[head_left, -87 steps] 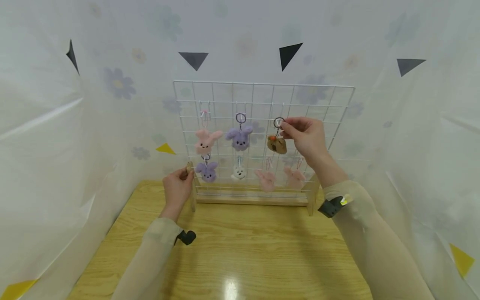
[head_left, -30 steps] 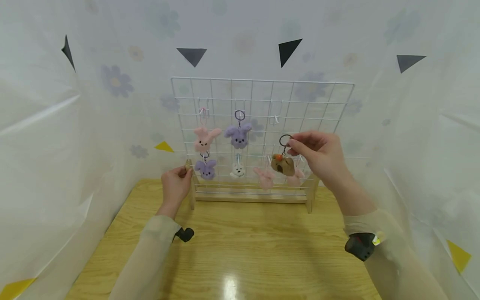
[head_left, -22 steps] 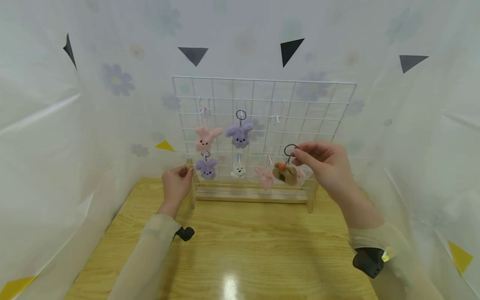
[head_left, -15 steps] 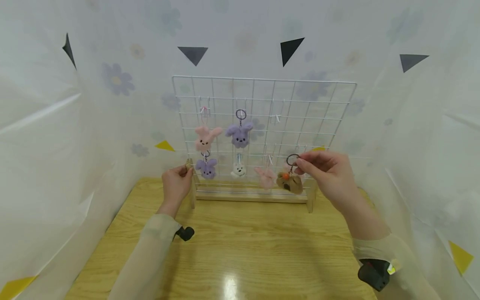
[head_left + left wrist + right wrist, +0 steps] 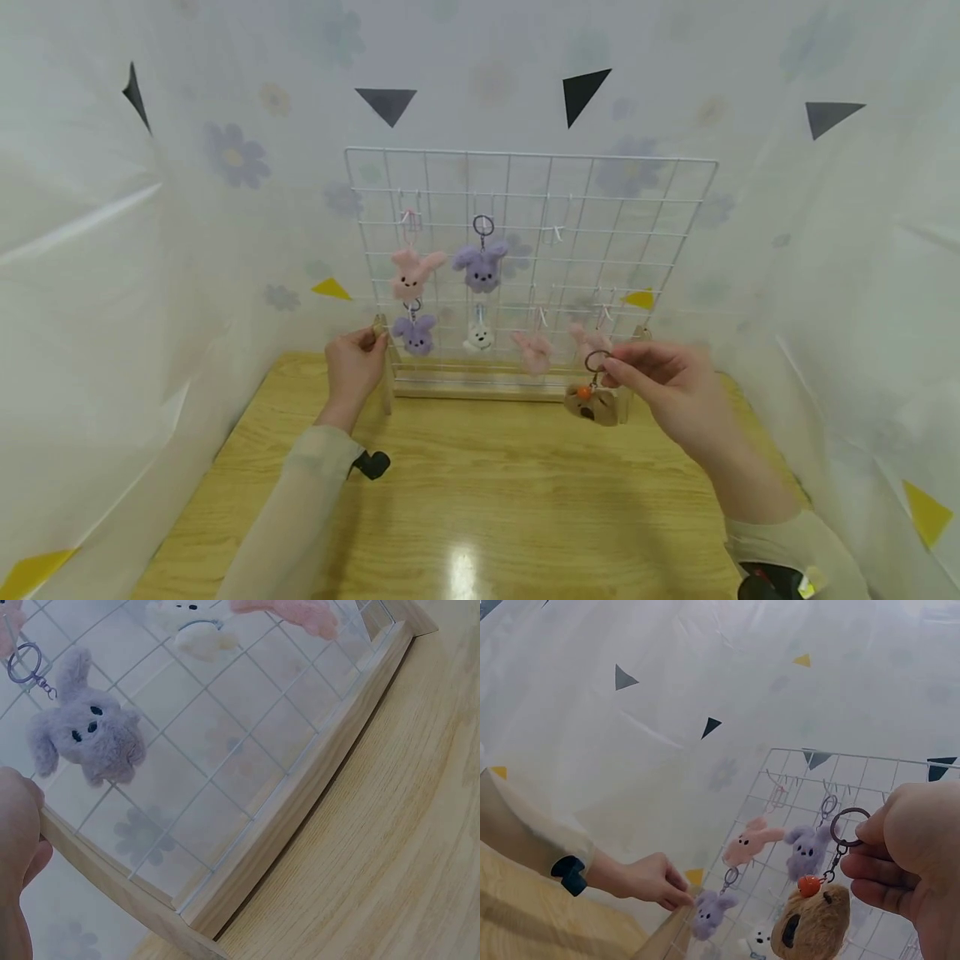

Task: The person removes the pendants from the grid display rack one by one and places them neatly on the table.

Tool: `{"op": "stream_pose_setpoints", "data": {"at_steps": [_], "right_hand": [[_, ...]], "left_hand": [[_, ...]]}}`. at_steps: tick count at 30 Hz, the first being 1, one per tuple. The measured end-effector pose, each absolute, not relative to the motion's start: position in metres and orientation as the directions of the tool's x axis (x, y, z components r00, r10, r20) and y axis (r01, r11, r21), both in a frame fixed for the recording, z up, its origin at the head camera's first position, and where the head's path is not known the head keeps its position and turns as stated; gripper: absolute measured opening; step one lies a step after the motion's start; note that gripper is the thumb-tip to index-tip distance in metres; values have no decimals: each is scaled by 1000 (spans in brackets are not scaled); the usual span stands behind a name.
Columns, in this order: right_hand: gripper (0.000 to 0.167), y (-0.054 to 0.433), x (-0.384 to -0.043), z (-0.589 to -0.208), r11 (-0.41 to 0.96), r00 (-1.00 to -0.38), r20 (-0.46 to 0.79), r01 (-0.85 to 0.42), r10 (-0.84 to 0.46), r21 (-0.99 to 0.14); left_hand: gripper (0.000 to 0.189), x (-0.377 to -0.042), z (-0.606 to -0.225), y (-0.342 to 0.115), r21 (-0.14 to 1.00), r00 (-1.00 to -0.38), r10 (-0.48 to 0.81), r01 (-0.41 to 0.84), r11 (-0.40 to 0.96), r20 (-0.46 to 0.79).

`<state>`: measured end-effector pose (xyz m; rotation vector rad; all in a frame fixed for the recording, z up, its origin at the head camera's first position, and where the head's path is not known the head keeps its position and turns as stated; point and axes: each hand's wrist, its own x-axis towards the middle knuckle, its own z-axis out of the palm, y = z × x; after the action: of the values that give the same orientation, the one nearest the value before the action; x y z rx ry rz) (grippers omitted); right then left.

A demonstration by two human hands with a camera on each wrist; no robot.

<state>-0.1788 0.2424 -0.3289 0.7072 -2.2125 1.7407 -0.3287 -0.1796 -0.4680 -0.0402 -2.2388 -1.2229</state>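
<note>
So you've got your right hand (image 5: 671,392) out in front of the lower right part of the white wire grid (image 5: 532,155), thumb and fingers pinching the dark metal ring (image 5: 597,361) of that brown plush keychain (image 5: 603,407). Pretty narrow grip, just on the ring, so the plush dangles from its short chain, clear of the grid, near its bottom right corner. Cute little orange ball (image 5: 584,392) on its head btw. Your left hand (image 5: 355,367) is over at the grid's left edge, fingers pinching the left post (image 5: 387,383) of the wooden stand. On the grid itself, upper row, you have a pink bunny (image 5: 408,279) closest to the left edge and a purple bunny (image 5: 482,268) next along, plus a white hook (image 5: 555,233) right of the grid's middle. Lower row, going left to right across the grid: a smaller purple one (image 5: 415,335), a white plush (image 5: 478,337), then two pink plushies (image 5: 534,353), the last partly behind your ring from the head view. Wood-grain table (image 5: 450,483) below the grid, flowery sheet (image 5: 480,42) behind it, dark triangles (image 5: 386,105) above its top edge.
</note>
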Motion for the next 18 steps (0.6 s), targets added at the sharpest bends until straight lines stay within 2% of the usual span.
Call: {"op": "stream_pose_setpoints", "data": {"at_steps": [12, 18], "right_hand": [[8, 252, -162, -365, 287, -904, 369, -419, -214, -861], [6, 255, -161, -387, 266, -910, 347, -401, -228, -876]], "left_hand": [[21, -329, -468, -179, 769, -823, -249, 307, 561, 510], [22, -330, -468, -179, 768, -825, -255, 294, 569, 505]]}}
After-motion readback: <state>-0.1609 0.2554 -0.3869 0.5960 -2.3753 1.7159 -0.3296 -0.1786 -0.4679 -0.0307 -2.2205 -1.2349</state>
